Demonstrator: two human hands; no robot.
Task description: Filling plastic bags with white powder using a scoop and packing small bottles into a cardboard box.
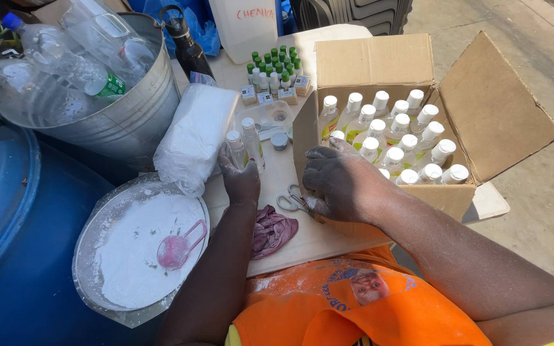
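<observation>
The left hand [241, 176], dusted with white powder, is up over the middle of the pale tabletop [290, 247], fingers curled round a small clear plastic bottle with a white cap [235, 148]; a second, taller clear bottle [252, 143] stands just beside it, touching or nearly so. The right hand [340, 184], powdery too, rests against the near wall of the open brown cardboard box [379, 64] at the tabletop's right edge, fingers bent and drawn together at the box's near left corner; whether they pinch anything, I cannot tell. The box is packed with upright clear bottles with white caps [400, 142], some showing yellow-green labels. Right under that hand lie grey metal scissors [293, 202], and nearer the front edge sits a crumpled purple cloth [272, 232].

Toward the far edge, a cluster of tiny green-capped vials [276, 69]. At the left edge, a white plastic bag [193, 138] slumps against a big galvanised metal bucket [129, 125] full of empty clear plastic bottles [65, 64]. Off the tabletop's left side, a round plastic-lined tray of white powder [129, 253] rests on a blue plastic drum [27, 282], a pink plastic scoop [177, 250] lying in the powder. An orange shirt [354, 307] fills the bottom.
</observation>
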